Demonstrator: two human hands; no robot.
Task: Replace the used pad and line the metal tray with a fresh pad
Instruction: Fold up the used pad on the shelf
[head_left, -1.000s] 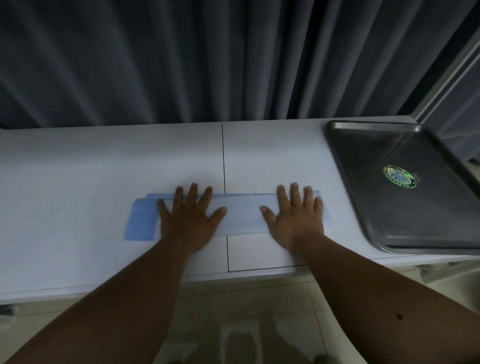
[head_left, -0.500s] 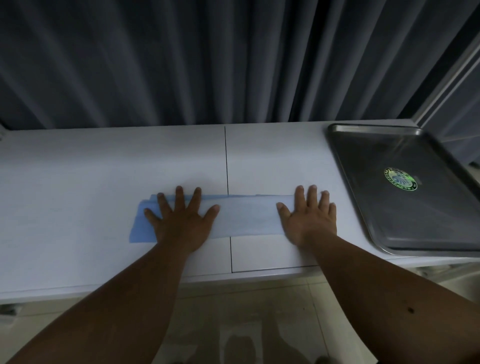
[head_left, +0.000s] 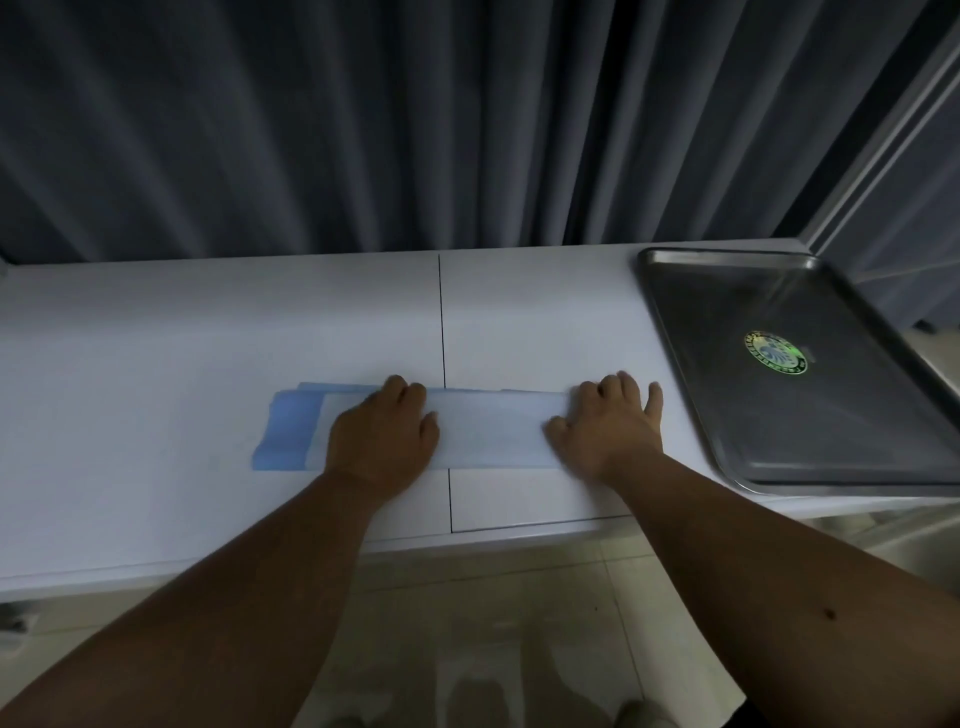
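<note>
On white counter (head_left: 156, 364), we see both hands change from flat pressing to curled: left hand (head_left: 382, 434) and right hand (head_left: 608, 428) now grip folded pad's (head_left: 493, 431) far edge (likely unfolding); metal tray (head_left: 675, 322) bare, well right.

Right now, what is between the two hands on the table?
In the head view, a stretch of the folded blue pad lies between the left hand and the right hand. The dark seam of the white table passes under it there.
</note>
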